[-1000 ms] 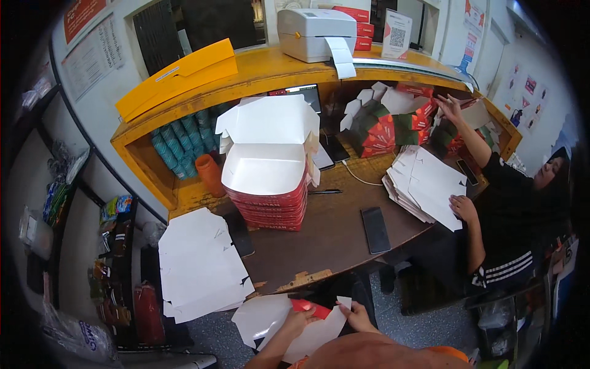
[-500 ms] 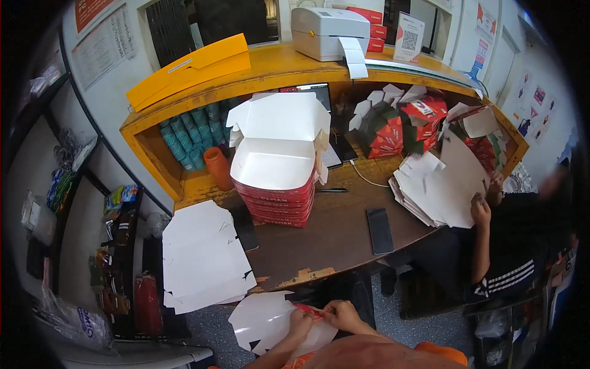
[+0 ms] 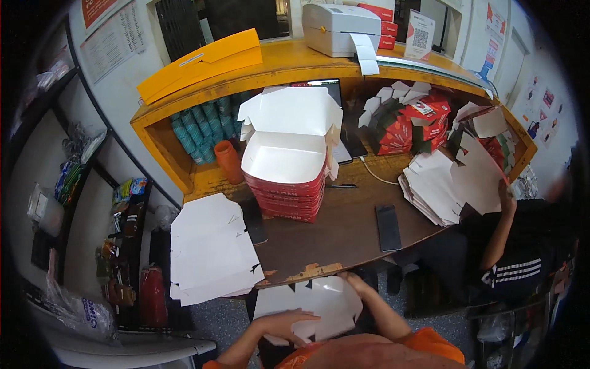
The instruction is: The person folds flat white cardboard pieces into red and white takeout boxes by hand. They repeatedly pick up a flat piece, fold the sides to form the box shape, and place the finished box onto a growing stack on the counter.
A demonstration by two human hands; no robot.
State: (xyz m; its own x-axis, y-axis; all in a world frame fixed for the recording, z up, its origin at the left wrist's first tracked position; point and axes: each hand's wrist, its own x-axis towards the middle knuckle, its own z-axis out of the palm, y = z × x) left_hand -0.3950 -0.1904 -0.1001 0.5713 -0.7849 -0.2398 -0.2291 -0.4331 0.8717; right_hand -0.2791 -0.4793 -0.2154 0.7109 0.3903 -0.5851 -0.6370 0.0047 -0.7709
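A partly folded white carton blank (image 3: 313,300) is held over my lap at the table's front edge, its right end curving upward. My left hand (image 3: 289,323) lies across its left part with fingers stretched out. At the far right corner, my right hand (image 3: 355,286) grips the blank's edge, some fingers hidden behind the board. On the table, a stack of flat white carton blanks (image 3: 215,249) lies to the left. Further back in the middle stands a tall pile of nested red cartons (image 3: 286,200), white inside, the top one with its lid raised.
A phone (image 3: 388,227), a pen (image 3: 342,186) and an orange cup (image 3: 228,162) are on the table. At right a co-worker's hand (image 3: 507,198) holds a sheet beside more blanks (image 3: 433,184). A label printer (image 3: 343,29) sits on the shelf; folded red-green cartons (image 3: 393,126) stand below.
My hands have moved apart from a red folded edge that both were pinching. The right end of the blank now curves up. The co-worker's sheet has moved, and the whole view has shifted slightly.
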